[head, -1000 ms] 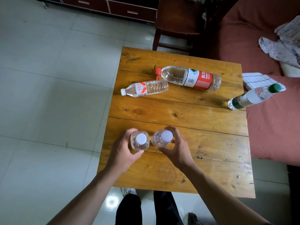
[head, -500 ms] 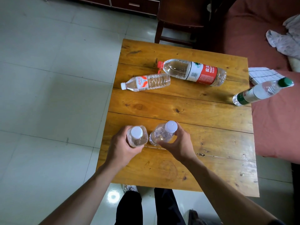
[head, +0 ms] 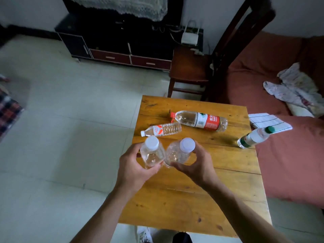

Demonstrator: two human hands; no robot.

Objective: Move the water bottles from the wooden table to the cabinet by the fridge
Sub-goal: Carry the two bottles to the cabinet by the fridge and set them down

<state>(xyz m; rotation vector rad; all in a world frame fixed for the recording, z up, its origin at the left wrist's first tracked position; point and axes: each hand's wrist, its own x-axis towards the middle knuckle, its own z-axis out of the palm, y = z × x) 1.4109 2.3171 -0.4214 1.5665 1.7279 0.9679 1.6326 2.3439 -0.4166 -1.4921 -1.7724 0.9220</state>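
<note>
I held two small bottles over the table point(head: 192, 204), touching. My left hand point(head: 134, 170) gripped one point(head: 151, 153), my right hand point(head: 197, 166) the other point(head: 180, 151). Three more bottles point(head: 199, 121) waited behind them.

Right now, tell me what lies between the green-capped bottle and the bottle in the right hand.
Head view: only bare wooden table separates green-capped bottle from right hand's bottle.

On the square wooden table point(head: 219, 172) two clear plastic bottles lay side by side: the small white-capped one point(head: 162, 129) before and left of the large red-labelled one point(head: 199, 120). A green-capped bottle point(head: 254, 137) stood at the table's right edge. Behind stood a dark wooden chair point(head: 191, 67).
</note>
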